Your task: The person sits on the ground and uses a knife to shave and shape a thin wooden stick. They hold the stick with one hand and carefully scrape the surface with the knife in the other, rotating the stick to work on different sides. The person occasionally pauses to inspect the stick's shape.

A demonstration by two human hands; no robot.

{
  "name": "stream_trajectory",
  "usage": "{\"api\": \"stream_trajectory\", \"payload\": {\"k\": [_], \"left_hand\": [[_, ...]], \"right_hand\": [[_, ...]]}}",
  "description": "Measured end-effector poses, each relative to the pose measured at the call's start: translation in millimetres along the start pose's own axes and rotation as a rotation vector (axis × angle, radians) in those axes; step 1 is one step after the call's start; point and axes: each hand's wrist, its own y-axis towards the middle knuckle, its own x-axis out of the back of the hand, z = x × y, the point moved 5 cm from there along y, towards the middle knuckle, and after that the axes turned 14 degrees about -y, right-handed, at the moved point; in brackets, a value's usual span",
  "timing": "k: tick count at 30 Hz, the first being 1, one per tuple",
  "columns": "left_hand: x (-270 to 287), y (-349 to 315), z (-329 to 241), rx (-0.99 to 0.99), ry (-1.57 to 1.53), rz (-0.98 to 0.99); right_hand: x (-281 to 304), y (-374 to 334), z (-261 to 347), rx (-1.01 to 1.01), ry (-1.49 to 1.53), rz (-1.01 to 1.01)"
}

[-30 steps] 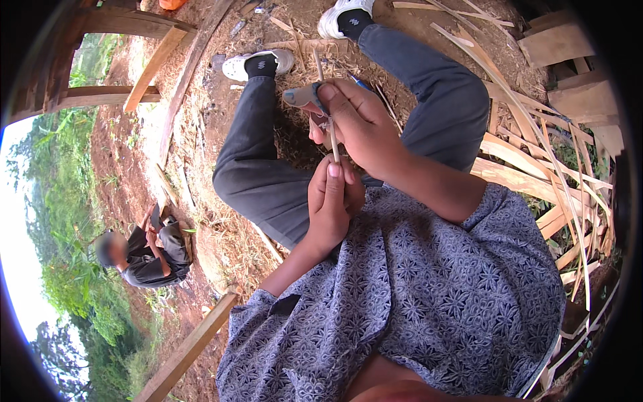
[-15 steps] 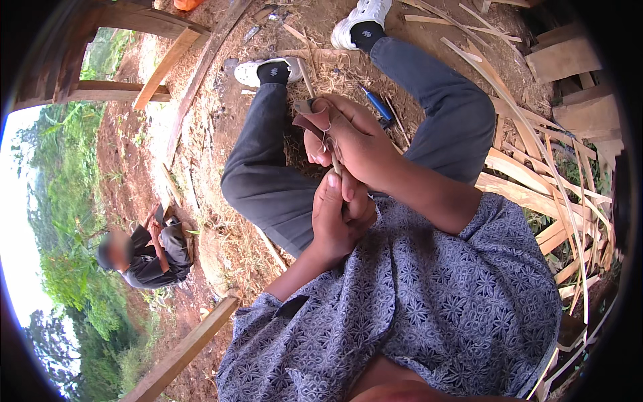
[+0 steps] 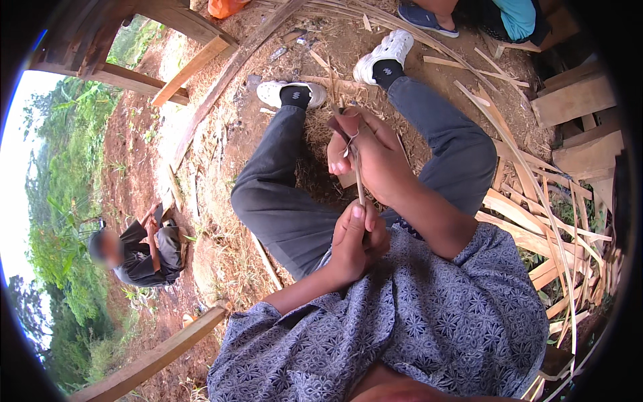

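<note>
My left hand is closed round the near end of a thin pale wooden stick, close to my belly. Farther along the stick, my right hand is closed round a folded reddish-brown piece that looks like leather or rubber. This piece wraps the stick, and a bare length shows between my two hands. The stick's far end pokes out past my right fingers, toward my shoes. What lies inside the fold is hidden.
Split bamboo or wood strips pile up at my right. Wooden blocks stand behind them. A person sits at the left; another person's shoe shows at the far right. A beam lies at near left.
My right hand has moved away from my left along the stick, widening the bare length between them. The view has shifted, bringing another person's foot into sight. The blue tool is no longer visible.
</note>
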Motion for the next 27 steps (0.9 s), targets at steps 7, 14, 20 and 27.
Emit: {"api": "stream_trajectory", "payload": {"k": [7, 14, 20, 27], "left_hand": [[10, 3, -6, -0.123, -0.027, -0.032], [-1, -8, 15, 0.039, 0.013, 0.01], [8, 0, -1, -0.076, -0.081, -0.04], [3, -7, 16, 0.016, -0.009, -0.004]], "right_hand": [[-8, -25, -15, -0.147, -0.187, 0.22], [9, 5, 5, 0.12, -0.007, 0.069], [-2, -32, -25, -0.173, -0.232, 0.192], [4, 14, 14, 0.098, -0.054, 0.034]]}}
